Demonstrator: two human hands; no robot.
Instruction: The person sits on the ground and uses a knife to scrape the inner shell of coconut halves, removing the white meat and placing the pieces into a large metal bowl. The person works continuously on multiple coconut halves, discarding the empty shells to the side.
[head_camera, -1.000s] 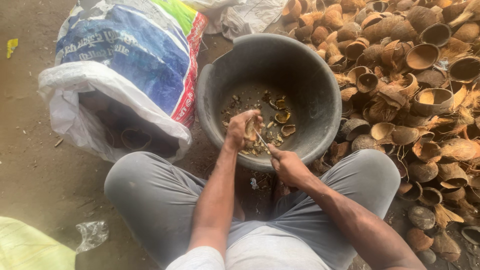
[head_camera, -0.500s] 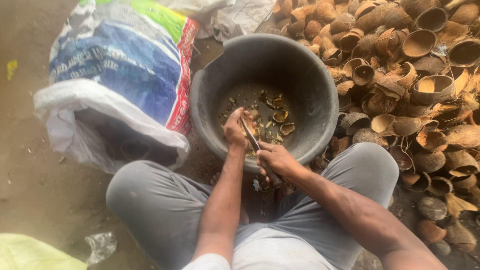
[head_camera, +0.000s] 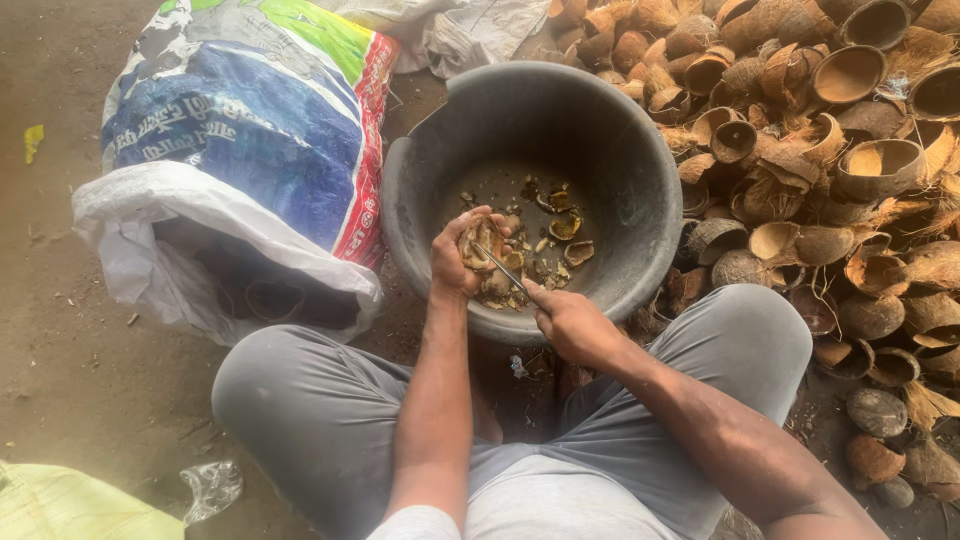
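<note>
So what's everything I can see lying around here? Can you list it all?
tub: one, dark grey, in front of the knees, rim chipped at upper left
coconut bits: several, brown, on the tub floor
coconut shells: a large heap, brown, right of the tub
sack: one, blue, white, red and green, open mouth, left of the tub
yellow cloth: one, bottom left corner
clear plastic scrap: one, on the ground near the left knee
coconut piece: one, brown, held in the left hand
knife: one, thin metal blade, working into the coconut piece
left hand: over the tub, gripping the coconut piece
right hand: at the tub's near rim, gripping the knife
</note>
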